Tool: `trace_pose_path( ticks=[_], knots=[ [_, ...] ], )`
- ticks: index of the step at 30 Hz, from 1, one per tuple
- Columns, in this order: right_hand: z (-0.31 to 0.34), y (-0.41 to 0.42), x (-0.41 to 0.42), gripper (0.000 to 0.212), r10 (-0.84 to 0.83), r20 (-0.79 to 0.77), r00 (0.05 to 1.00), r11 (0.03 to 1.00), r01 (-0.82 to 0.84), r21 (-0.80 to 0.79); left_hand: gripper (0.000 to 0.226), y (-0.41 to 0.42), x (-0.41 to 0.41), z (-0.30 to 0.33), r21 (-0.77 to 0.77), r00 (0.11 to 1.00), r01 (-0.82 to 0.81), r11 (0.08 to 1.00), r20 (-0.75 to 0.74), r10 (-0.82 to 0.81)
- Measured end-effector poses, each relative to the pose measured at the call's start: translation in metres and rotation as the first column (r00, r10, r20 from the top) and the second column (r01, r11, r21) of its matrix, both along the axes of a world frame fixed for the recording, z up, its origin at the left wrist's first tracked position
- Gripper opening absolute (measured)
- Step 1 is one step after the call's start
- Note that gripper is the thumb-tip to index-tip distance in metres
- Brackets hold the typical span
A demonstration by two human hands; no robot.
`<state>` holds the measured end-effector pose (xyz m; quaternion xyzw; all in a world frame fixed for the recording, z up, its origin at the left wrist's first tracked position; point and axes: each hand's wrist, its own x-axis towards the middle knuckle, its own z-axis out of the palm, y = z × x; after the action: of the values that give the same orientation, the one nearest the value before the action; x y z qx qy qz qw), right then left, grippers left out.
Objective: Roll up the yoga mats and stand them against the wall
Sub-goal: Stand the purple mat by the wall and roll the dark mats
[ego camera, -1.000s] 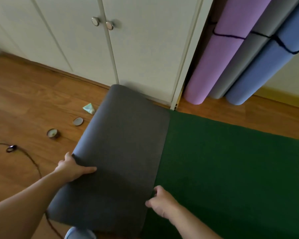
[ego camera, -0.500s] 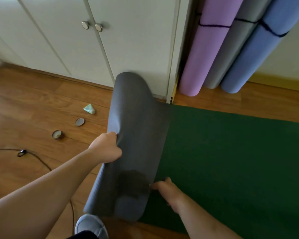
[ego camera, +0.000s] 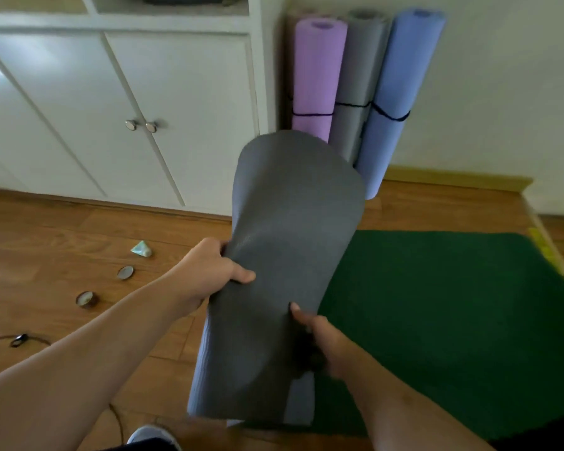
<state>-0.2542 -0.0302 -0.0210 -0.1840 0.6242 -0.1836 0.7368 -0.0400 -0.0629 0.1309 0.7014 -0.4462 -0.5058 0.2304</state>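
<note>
A dark grey yoga mat (ego camera: 284, 255), loosely rolled into a wide tube, is lifted off the floor and tilts away from me. My left hand (ego camera: 212, 271) grips its left edge, thumb on top. My right hand (ego camera: 319, 340) holds the right side lower down, fingers tucked under the overlapping edge. A green mat (ego camera: 453, 320) lies flat on the floor to the right. Three rolled mats lean upright against the wall: a purple mat (ego camera: 316, 79), a grey mat (ego camera: 355, 86) and a blue mat (ego camera: 394, 99), each tied with a black cord.
White cabinet doors (ego camera: 127, 118) with two round knobs stand at the left. On the wood floor lie a small green tube (ego camera: 141, 249), two round tins (ego camera: 124, 272) (ego camera: 87, 299) and a black cable (ego camera: 18, 340). My shoe (ego camera: 150, 436) shows at the bottom.
The grey mat went from lying over the green mat to a lifted, narrower roll. My left hand rose with its edge. The view tilted up, showing the tops of the standing mats.
</note>
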Motion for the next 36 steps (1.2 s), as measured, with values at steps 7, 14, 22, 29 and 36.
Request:
trace_pose_path(
  ticks=[7,14,22,29,36],
  knots=[
    [0.106,0.009,-0.089,0.077,-0.126,0.131,0.983,0.979,0.145,-0.144,0.03,0.04,-0.067,0.065,-0.144,0.977,-0.021,0.989,-0.214,-0.011],
    [0.23,0.026,-0.17,0.052,-0.261,0.181,0.948,0.839,0.316,-0.443,0.072,0.073,-0.124,0.089,-0.113,0.954,0.181,0.977,-0.22,-0.202],
    [0.334,0.041,-0.217,0.045,-0.266,-0.718,0.643,0.517,-0.534,-0.669,0.064,0.086,-0.162,0.086,-0.126,0.901,0.432,0.893,0.119,-0.418],
    [0.346,0.047,-0.201,0.035,-0.168,-0.963,0.21,0.27,-0.93,-0.25,0.077,0.077,-0.165,0.161,-0.688,0.751,0.624,0.37,0.658,-0.042],
    [0.306,0.047,-0.198,0.038,-0.243,-0.968,0.07,0.107,-0.989,-0.098,0.037,0.047,-0.164,0.175,-0.035,0.064,0.927,0.372,0.996,-0.064]
  ],
)
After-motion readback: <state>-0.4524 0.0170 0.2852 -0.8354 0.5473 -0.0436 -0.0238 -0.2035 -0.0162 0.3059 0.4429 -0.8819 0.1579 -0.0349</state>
